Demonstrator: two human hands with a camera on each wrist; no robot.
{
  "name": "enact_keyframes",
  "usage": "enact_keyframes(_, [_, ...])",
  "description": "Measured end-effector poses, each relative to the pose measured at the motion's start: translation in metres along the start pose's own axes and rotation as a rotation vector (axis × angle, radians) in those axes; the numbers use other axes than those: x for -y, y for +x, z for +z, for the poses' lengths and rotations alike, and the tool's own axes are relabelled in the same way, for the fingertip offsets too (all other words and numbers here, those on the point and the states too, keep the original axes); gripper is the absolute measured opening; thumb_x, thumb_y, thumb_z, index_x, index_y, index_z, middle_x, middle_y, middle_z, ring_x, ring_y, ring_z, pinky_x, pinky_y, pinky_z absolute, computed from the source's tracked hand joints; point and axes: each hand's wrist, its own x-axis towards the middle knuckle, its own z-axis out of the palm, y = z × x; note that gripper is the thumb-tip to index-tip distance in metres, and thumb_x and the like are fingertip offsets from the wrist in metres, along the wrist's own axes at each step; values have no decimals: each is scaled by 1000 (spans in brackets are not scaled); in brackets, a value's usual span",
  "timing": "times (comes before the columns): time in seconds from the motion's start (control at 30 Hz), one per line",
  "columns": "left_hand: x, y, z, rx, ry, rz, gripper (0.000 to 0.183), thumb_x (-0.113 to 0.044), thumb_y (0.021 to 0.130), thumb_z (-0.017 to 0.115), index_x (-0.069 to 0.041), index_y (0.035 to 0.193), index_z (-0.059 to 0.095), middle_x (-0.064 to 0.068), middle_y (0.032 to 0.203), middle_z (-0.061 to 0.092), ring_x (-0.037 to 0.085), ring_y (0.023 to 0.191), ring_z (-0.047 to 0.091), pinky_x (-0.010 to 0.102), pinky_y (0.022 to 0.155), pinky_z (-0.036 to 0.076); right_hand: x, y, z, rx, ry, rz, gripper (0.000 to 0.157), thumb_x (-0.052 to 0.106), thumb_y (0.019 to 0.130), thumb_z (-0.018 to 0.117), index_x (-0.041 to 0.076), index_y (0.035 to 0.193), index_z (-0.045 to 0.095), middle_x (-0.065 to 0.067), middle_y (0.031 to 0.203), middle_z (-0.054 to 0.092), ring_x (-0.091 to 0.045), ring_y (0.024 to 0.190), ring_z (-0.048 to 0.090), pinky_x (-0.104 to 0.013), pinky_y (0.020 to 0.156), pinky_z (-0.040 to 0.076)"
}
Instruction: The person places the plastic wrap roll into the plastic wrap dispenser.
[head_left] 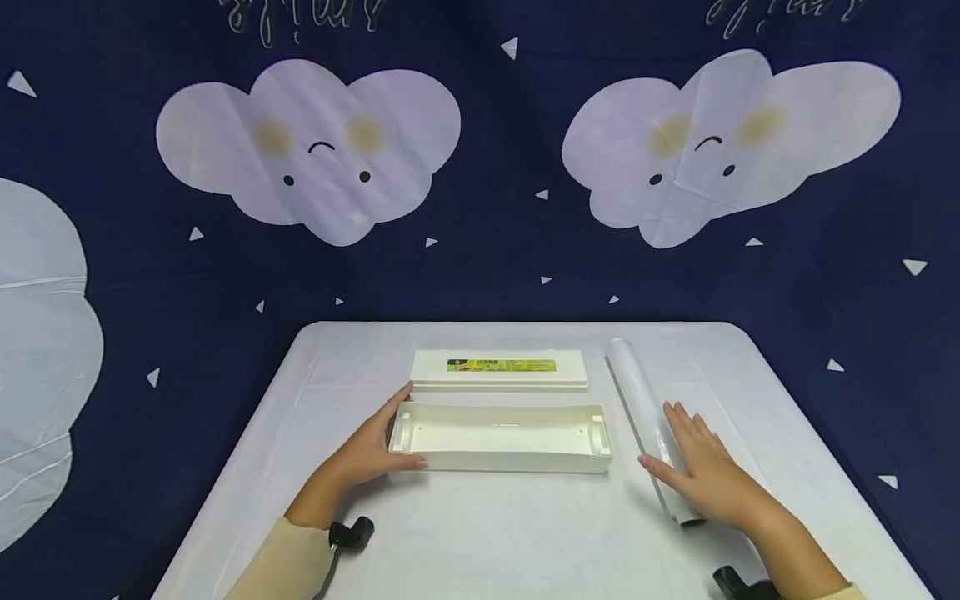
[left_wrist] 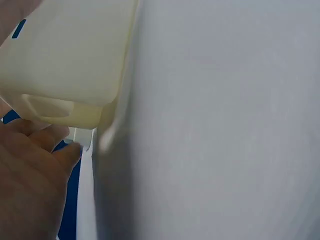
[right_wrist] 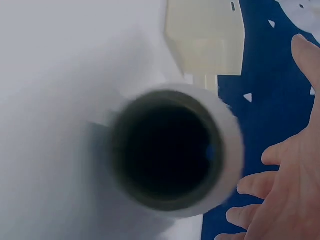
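A cream plastic box (head_left: 502, 461), long and topless, lies on the table. My left hand (head_left: 367, 450) spans its left end, thumb along the front wall and fingers round the back corner. In the left wrist view the fingers (left_wrist: 60, 142) reach past the box's end (left_wrist: 65, 60). The matching lid (head_left: 498, 379), with a green-yellow label, lies just behind the box. To the right is a clear film roll (head_left: 645, 400) on a hollow tube. My right hand (head_left: 705, 467) is spread over its near part, fingers extended; contact cannot be told.
A white cloth covers the table (head_left: 480, 533), which has rounded far corners. Behind it hangs a dark blue curtain (head_left: 480, 250) with upside-down cloud faces and small white triangles. Black wrist mounts (head_left: 352, 533) sit on both arms.
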Motion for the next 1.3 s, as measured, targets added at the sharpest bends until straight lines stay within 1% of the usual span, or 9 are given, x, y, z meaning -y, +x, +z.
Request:
enact_keyframes(0.2, [9, 0, 6, -24, -141, 38, 131, -22, 70, 102, -15, 170, 18, 14, 171, 23, 40, 154, 24, 59, 122, 20, -12, -17, 13, -41, 102, 66, 99, 51, 106, 60, 0, 167, 1, -33, 169, 3, -58, 152, 0, -81, 113, 9])
enact_keyframes(0.3, [12, 1, 8, -21, -209, 56, 129, -16, 71, 101, -11, 169, 17, 15, 171, 24, 40, 153, 26, 54, 122, 23, -17, -22, 19, -67, 129, 103, 102, 50, 105, 62, -1, 167, -1, -38, 166, 8, -63, 148, 10, -81, 111, 16])
enact_keyframes(0.47, [16, 1, 7, -22, -218, 50, 127, -13, 72, 100, -10, 169, 18, 13, 171, 24, 38, 153, 29, 47, 120, 27, -22, -22, 30, -113, 140, 173, 103, 51, 102, 66, 0, 167, 5, -42, 161, 21, -68, 139, 27, -82, 104, 29])
enact_keyframes(0.57, [16, 0, 7, -25, -222, 41, 127, -13, 72, 100, -10, 169, 18, 13, 171, 24, 39, 151, 31, 46, 120, 30, -22, -18, 35, -149, 182, 191, 104, 52, 100, 71, 1, 167, 11, -40, 161, 25, -65, 138, 34, -76, 106, 34])
enact_keyframes(0.67, [17, 0, 8, -30, -235, 37, 125, -12, 72, 99, -11, 169, 20, 13, 171, 24, 39, 151, 31, 49, 120, 29, -21, -13, 38, -180, 239, 206, 105, 53, 96, 75, -1, 166, 18, -37, 161, 29, -59, 140, 38, -66, 109, 38])
enact_keyframes(0.73, [18, 0, 9, -30, -238, 36, 124, -12, 73, 99, -12, 169, 21, 12, 172, 24, 39, 151, 32, 52, 120, 28, -20, -11, 40, -188, 280, 232, 106, 54, 94, 77, -2, 165, 21, -35, 161, 31, -56, 142, 37, -62, 110, 38])
enact_keyframes(0.9, [20, 1, 11, -31, -241, 43, 123, -14, 74, 99, -14, 169, 21, 10, 172, 24, 40, 150, 33, 57, 119, 27, -17, -11, 42, -195, 366, 324, 107, 52, 90, 83, -1, 165, 27, -35, 158, 35, -53, 144, 36, -63, 112, 37])
enact_keyframes(1.2, [20, -1, 11, -37, -241, 38, 122, -14, 74, 98, -16, 169, 22, 10, 172, 24, 38, 151, 32, 44, 118, 32, -16, -8, 42, -187, 398, 368, 112, 42, 84, 91, 0, 165, 26, -34, 159, 35, -52, 146, 34, -64, 114, 34])
enact_keyframes(1.3, [20, -1, 12, -36, -244, 41, 123, -15, 74, 99, -16, 169, 21, 10, 172, 23, 39, 151, 31, 46, 118, 32, -14, -7, 42, -195, 391, 367, 110, 37, 84, 92, 0, 165, 28, -32, 159, 37, -51, 145, 35, -64, 114, 34])
